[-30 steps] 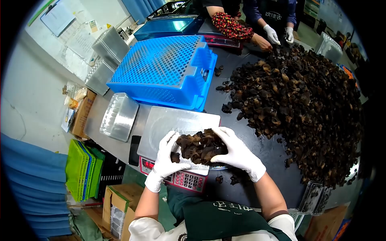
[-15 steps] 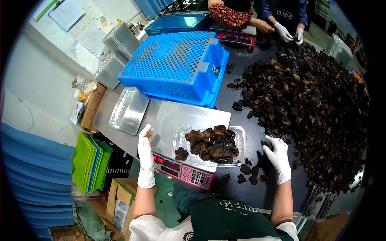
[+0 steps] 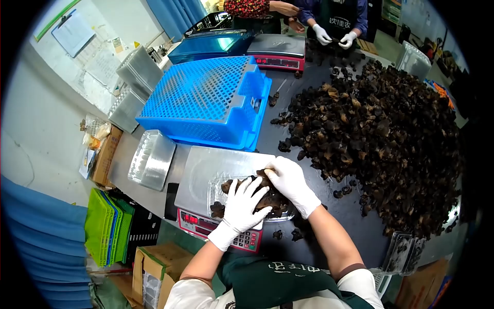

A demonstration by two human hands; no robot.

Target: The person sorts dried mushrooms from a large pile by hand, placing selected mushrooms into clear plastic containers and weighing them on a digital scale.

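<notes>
A transparent plastic tray (image 3: 211, 191) of dark wood ear mushrooms (image 3: 277, 200) rests on the steel platform of a red digital scale (image 3: 206, 164). My gloved left hand (image 3: 243, 207) lies over the mushrooms with its fingers spread, touching them. From the right, my gloved right hand (image 3: 289, 180) reaches over the tray's far side, its thumb and fingers closed on a wood ear mushroom (image 3: 263, 176). Both hands cover much of the tray. One loose piece shows at the tray's left end.
A large heap of wood ear mushrooms (image 3: 381, 139) covers the table's right side. Beyond the scale stands an upturned blue crate (image 3: 195, 98); stacked plastic trays (image 3: 152, 159) sit to the left. Two people work across the table near a second scale (image 3: 278, 51).
Both hands have come inward from either side of the scale onto the mushrooms in the tray. My right hand now grips a piece. The view has shifted slightly.
</notes>
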